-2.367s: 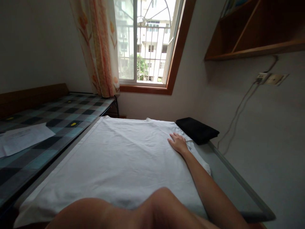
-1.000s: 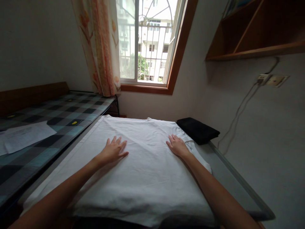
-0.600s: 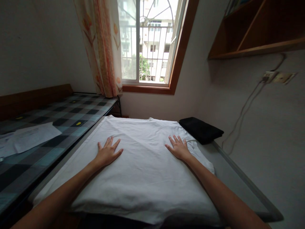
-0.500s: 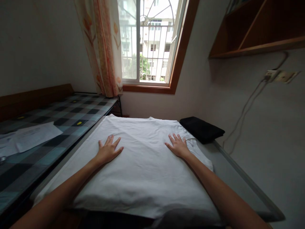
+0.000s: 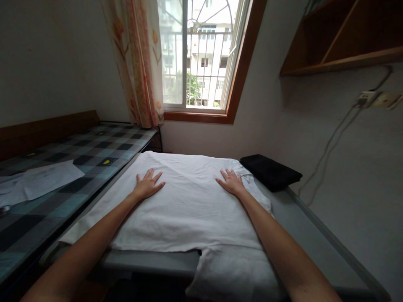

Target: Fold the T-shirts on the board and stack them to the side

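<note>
A white cloth garment (image 5: 189,201), which looks like a shirt, lies spread over a grey table (image 5: 151,261). My left hand (image 5: 148,184) rests palm down on its left part, fingers spread. On the right part of the fabric, my right hand (image 5: 231,183) also lies flat with its fingers apart. One piece of the cloth hangs over the table's near edge at the right. Folded black fabric (image 5: 270,171) sits at the table's far right, beyond my right hand and not touched by it.
To the left stands a bed with a checked mattress (image 5: 126,147), with papers (image 5: 52,180) on it. A curtain (image 5: 143,67) hangs by the barred window (image 5: 204,63). A wooden shelf (image 5: 343,63) and a plugged-in cable (image 5: 333,138) are on the right wall.
Both hands have slid forward, away from me, and the white cloth has moved with them. Its near edge has drawn back, baring the table's front edge at the left and middle.
</note>
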Demonstrator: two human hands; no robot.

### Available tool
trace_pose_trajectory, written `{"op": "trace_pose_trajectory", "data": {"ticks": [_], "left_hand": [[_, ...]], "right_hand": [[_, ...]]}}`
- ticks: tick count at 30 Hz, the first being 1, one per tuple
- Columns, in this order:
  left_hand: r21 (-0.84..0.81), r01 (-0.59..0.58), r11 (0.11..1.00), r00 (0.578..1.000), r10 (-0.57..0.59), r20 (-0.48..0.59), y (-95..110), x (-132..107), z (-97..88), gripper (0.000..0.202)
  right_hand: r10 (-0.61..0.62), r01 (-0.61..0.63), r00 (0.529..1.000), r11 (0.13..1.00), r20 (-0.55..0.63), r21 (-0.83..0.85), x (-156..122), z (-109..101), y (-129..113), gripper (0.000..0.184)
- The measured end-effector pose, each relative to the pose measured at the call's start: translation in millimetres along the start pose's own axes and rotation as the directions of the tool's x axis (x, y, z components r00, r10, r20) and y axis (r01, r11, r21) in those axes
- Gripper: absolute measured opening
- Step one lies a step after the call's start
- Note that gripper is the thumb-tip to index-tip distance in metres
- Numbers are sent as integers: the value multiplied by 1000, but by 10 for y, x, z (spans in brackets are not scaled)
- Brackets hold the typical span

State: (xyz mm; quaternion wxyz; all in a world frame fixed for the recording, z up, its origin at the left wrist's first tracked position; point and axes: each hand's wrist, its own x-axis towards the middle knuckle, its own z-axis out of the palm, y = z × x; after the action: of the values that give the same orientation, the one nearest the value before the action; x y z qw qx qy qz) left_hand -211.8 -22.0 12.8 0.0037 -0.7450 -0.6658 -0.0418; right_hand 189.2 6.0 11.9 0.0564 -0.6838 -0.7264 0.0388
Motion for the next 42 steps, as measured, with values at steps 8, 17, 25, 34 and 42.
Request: {"op": "trace_pose_trajectory", "data": {"ticks": [8, 17, 25, 34, 42], "left_hand": [[-66, 0, 998, 1000, -1, -9, -4, 108, 1, 69], [-123, -37, 992, 998, 30, -57, -81, 64, 8, 60], [-178, -166, 970, 984, 152, -93, 12, -20, 23, 47], [-217, -175, 960, 985, 170, -39, 115, -53, 33, 52], [-205, -182, 962, 983, 174, -55, 117, -58, 45, 52]], "right_hand": [[-65, 68, 995, 997, -77, 31, 4, 22, 100, 59], [-247, 252, 967, 961, -57, 117, -310, -61, 371, 58], [-16, 156, 954, 880, -299, 449, -392, -131, 766, 39], [79, 0, 955, 964, -285, 266, -402, -63, 860, 33], [100, -28, 956, 967, -275, 252, -411, -47, 830, 34]]}}
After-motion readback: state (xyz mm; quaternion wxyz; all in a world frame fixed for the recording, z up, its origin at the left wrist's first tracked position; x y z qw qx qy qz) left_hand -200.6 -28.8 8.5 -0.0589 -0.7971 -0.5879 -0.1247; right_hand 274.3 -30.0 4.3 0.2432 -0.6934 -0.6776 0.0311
